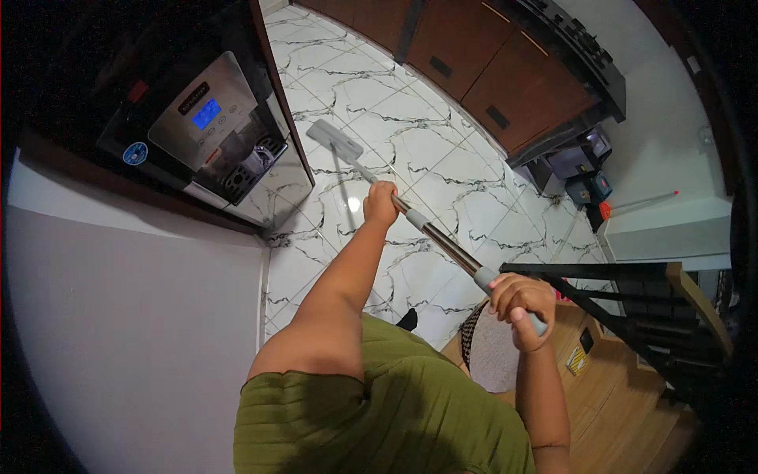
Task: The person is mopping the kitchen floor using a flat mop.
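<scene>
A flat mop with a grey plate-like head (334, 140) rests on the marble-patterned tiles, next to the dispenser's base. From the head, its metal pole (453, 244) with grey collars slants back towards my body. My left hand (381, 203) is wrapped around the lower pole, not far above the head. Close to my body on the right, my right hand (524, 309) grips the grey end of the handle, thumb along it. Both hands hold the same pole. What lies under the mop head is hidden.
On the left stands a water dispenser (216, 124) with a lit display. Dark wooden cabinets (474, 71) line the far side. Boxes and containers (583, 163) crowd the wall at right. Nearer are a black stair railing (592, 271), wooden flooring (598, 397) and a round mat (491, 349).
</scene>
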{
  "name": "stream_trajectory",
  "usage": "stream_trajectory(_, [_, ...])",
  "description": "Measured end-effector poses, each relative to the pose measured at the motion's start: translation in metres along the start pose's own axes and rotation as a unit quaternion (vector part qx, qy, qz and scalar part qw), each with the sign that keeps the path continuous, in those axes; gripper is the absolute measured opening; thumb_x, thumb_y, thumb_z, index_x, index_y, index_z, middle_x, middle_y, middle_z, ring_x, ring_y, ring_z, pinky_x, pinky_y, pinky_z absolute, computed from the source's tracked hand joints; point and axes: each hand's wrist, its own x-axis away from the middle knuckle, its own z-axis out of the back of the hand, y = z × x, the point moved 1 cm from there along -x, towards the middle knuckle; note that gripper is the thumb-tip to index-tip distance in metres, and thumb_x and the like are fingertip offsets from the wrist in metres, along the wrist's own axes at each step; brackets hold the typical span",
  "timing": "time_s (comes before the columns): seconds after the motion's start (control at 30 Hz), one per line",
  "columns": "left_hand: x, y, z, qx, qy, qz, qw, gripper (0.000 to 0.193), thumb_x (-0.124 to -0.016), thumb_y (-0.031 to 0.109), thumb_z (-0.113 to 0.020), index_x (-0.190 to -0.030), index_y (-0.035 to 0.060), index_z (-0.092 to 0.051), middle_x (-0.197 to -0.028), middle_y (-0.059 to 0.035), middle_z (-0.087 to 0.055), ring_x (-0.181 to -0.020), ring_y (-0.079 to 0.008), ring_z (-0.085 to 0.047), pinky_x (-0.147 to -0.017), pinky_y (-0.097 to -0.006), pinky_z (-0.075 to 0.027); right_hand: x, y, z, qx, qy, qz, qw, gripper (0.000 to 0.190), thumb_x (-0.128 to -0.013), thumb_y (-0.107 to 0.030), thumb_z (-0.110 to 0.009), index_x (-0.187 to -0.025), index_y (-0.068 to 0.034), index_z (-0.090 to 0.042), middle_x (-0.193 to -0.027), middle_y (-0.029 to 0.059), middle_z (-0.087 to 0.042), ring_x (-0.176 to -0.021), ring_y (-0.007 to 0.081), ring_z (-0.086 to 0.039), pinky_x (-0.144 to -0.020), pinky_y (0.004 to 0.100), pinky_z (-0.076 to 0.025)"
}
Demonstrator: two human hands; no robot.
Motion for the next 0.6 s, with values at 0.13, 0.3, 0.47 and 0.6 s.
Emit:
stream_trajectory(0.13, [0.031, 0.002, 0.013, 0.062, 0.075, -0.035, 0.995, 0.024, -0.067, 0.0, -0.056, -0.085, 0.0121, -0.045, -0.09, -0.008, -0.052, -0.095, -0.0323, -0.047, -0.079, -0.0386, -0.039, -0.011, -0.034, -0.006, -0.02, -0.044, -0.006, 0.999, 0.024, -0.069, -0.012, -0.051, -0.049, -0.005, -0.041, -0.047, 0.0054, -0.044, -0.046, 0.0209, -0.05, -0.059, 0.0348, -0.045])
stream_trajectory(0.3, [0.065, 0.024, 0.024, 0.102, 0.075, -0.079, 0.989, 0.02, -0.07, 0.003, -0.057, -0.085, 0.0104, -0.046, -0.093, -0.0079, -0.05, -0.098, -0.0305, -0.043, -0.083, -0.0387, -0.037, -0.019, -0.088, -0.011, -0.033, -0.021, -0.024, 0.999, 0.031, -0.068, -0.018, -0.051, -0.046, -0.003, -0.036, -0.043, 0.0062, -0.039, -0.039, 0.022, -0.044, -0.051, 0.0326, -0.042])
stream_trajectory(0.47, [0.102, 0.073, 0.042, 0.1, -0.047, -0.036, 0.993, 0.027, -0.07, 0.005, -0.061, -0.091, 0.0119, -0.046, -0.1, -0.0063, -0.048, -0.105, -0.0296, -0.04, -0.087, -0.0418, -0.034, -0.024, -0.13, 0.004, -0.071, 0.004, 0.024, 0.997, 0.037, -0.072, -0.019, -0.052, -0.042, -0.008, -0.034, -0.036, 0.0027, -0.036, -0.028, 0.017, -0.038, -0.04, 0.0292, -0.04])
stream_trajectory(0.6, [0.133, 0.104, 0.064, 0.083, -0.126, -0.037, 0.988, 0.028, -0.073, 0.011, -0.061, -0.096, 0.0122, -0.045, -0.103, -0.007, -0.047, -0.108, -0.0295, -0.038, -0.087, -0.0438, -0.032, -0.028, -0.156, 0.037, -0.103, 0.006, 0.039, 0.994, 0.038, -0.076, -0.016, -0.051, -0.044, -0.014, -0.031, -0.033, -0.0013, -0.038, -0.025, 0.0104, -0.037, -0.036, 0.0241, -0.04])
